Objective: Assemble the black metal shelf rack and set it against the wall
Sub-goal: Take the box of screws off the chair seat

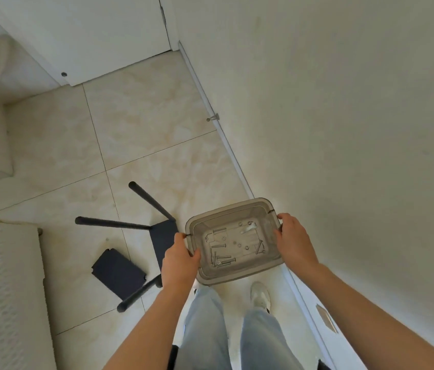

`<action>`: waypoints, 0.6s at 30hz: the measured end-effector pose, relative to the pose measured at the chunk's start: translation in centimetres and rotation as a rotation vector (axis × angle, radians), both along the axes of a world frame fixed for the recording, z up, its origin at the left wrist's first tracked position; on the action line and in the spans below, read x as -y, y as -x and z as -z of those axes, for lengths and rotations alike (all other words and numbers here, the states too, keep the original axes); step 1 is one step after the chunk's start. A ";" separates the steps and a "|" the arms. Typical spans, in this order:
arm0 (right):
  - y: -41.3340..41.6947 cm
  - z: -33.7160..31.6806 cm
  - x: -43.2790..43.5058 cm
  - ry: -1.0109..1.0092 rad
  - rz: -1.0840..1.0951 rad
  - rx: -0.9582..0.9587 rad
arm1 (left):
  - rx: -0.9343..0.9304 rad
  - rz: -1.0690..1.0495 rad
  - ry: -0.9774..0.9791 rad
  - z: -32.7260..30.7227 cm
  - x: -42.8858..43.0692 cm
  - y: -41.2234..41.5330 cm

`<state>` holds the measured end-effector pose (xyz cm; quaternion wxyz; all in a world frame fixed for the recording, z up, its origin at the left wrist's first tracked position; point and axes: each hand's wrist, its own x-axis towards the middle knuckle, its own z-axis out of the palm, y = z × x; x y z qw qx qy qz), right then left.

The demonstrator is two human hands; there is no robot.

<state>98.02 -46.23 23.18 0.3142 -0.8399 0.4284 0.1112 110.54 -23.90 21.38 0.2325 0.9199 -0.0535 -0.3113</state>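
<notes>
Left hand [178, 259] and right hand [294, 243] grip opposite rims of translucent grey plastic bin [257, 275] of metal screws [222, 259], near white wall [343, 129]; black metal rack parts [163, 237] on beige tiled floor [135, 129] alongside.

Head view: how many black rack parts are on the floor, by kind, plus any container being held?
Poles: 3
Panels: 2
Bin: 1
Total: 6
The screws in the bin are left out because they are too small to count.
</notes>
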 end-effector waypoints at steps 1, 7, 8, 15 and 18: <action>-0.5 0.6 0.0 -0.006 0.020 -0.006 | -0.014 0.010 0.006 0.6 0.1 -0.7; -2.4 5.0 0.0 0.002 0.041 -0.069 | -0.045 0.046 0.058 3.7 1.2 -3.0; -2.5 5.9 0.1 0.008 0.037 -0.074 | -0.053 0.050 0.056 4.4 1.4 -3.2; -2.6 15.6 1.9 0.073 0.011 -0.078 | -0.091 0.054 0.019 13.5 3.5 -2.5; -2.6 21.6 3.2 0.047 0.032 -0.008 | -0.175 0.068 0.004 19.4 4.4 -1.7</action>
